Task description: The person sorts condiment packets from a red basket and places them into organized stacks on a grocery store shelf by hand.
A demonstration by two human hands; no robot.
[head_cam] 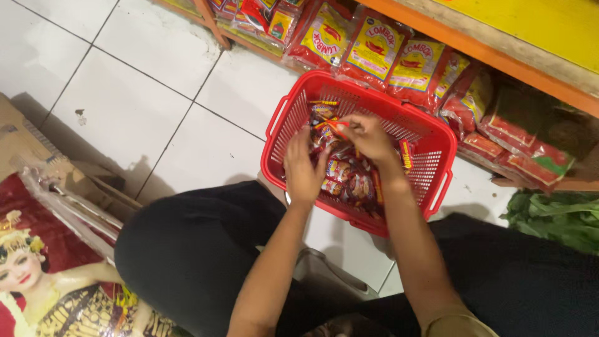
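A red plastic basket (430, 134) with handles sits on the white tiled floor between my knees. It holds several small red and yellow snack packets (349, 181). My left hand (304, 168) reaches into the basket with fingers spread over the packets at its left side. My right hand (368, 136) is over the middle of the basket, its fingers pinched on a thin red and yellow packet (337, 125).
Large red and yellow bagged goods (374, 47) lean against an orange shelf edge (499, 59) behind the basket. Green leaves (555, 215) lie at the right. A cardboard box and a printed red poster (37, 262) sit at the left. My black-trousered legs fill the foreground.
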